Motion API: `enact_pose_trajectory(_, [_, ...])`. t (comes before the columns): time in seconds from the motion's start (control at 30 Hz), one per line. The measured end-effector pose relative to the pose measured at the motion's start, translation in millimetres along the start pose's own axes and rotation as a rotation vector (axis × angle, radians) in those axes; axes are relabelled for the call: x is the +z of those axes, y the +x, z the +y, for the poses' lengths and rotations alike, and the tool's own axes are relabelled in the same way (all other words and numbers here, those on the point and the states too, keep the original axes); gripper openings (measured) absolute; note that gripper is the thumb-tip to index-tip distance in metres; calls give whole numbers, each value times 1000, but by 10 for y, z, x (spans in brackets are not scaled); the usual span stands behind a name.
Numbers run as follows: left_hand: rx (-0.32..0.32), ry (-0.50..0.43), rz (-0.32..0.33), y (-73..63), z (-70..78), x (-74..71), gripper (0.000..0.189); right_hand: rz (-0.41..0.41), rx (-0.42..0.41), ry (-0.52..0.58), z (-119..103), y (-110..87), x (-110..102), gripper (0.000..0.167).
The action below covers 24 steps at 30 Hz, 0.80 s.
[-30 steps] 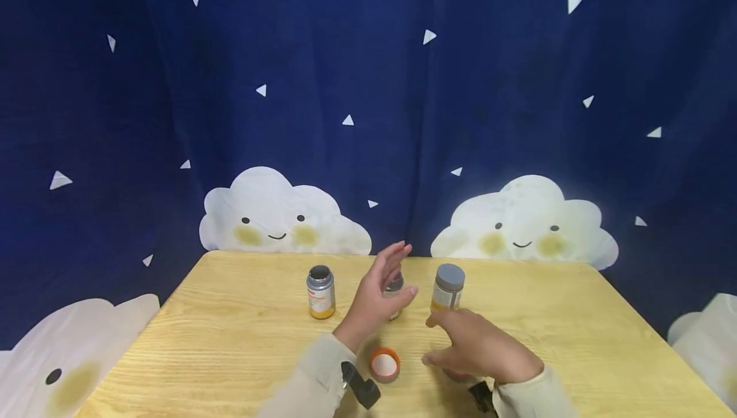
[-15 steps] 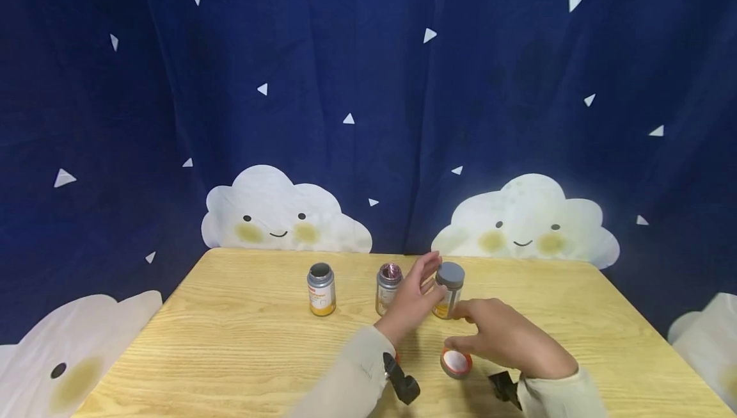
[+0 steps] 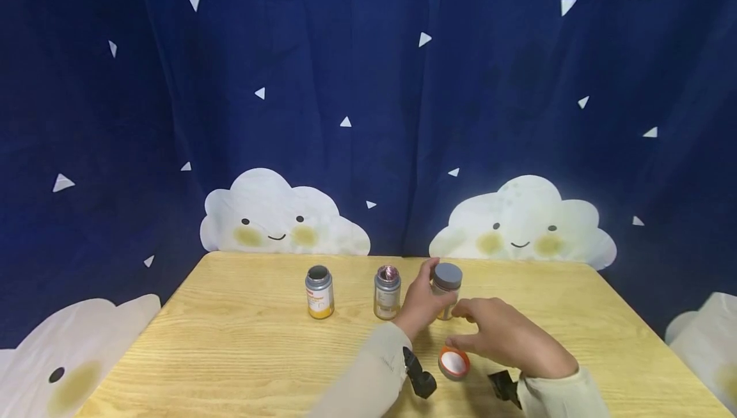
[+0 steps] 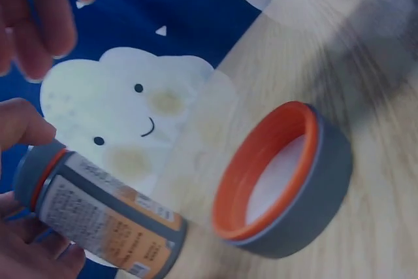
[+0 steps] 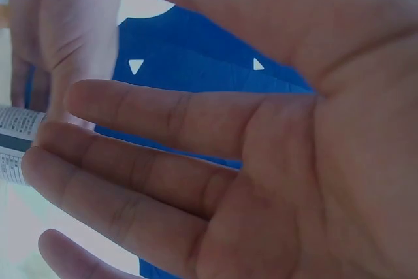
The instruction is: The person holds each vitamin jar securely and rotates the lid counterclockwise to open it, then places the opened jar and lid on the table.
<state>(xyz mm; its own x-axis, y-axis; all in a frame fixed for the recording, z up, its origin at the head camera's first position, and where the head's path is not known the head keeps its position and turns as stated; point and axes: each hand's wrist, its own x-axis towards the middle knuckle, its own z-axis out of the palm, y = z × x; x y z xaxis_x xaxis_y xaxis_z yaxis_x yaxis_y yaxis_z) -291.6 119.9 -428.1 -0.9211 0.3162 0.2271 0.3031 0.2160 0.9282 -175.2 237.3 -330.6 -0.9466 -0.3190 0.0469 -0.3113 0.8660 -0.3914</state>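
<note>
My left hand (image 3: 423,303) is at the right-hand grey capped bottle (image 3: 446,277), curled round its upper part. In the left wrist view, the thumb lies against the cap of that bottle (image 4: 108,217), with fingers on its other side. My right hand (image 3: 507,335) hovers just right of the bottle. Its fingers (image 5: 130,161) extend loosely in the right wrist view and hold nothing. Below the hands, a grey lid (image 3: 453,363) with an orange inner rim lies upturned on the table.
Two uncapped grey bottles stand on the wooden table (image 3: 230,341): one at the left (image 3: 319,293) with a dark mouth, and one in the middle (image 3: 387,293) with shiny pinkish contents at its mouth. A blue cloud-print curtain (image 3: 368,85) hangs behind.
My left hand has moved right, from the middle bottle to the capped one, and closed round it. My right hand has shifted slightly right, uncovering a lid; my left forearm now hides the other.
</note>
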Motion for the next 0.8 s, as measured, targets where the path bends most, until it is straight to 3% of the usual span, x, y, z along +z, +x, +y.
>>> enact_pose_trajectory(0.23, [-83, 85, 37, 28, -40, 115, 69, -8, -12, 38, -7, -18, -28, 41])
enact_pose_trajectory(0.43, [-148, 97, 13, 15, -116, 147, 57, -4, -1, 25, 1, -27, -10, 42])
enact_pose_trajectory(0.6, [-163, 110, 24, 37, -213, 157, 49, 2, 6, 17, 4, -13, -13, 41])
enact_pose_trajectory(0.8, [-156, 115, 15, 38, -228, 144, 50, 2, -2, 17, 6, -15, -13, 42])
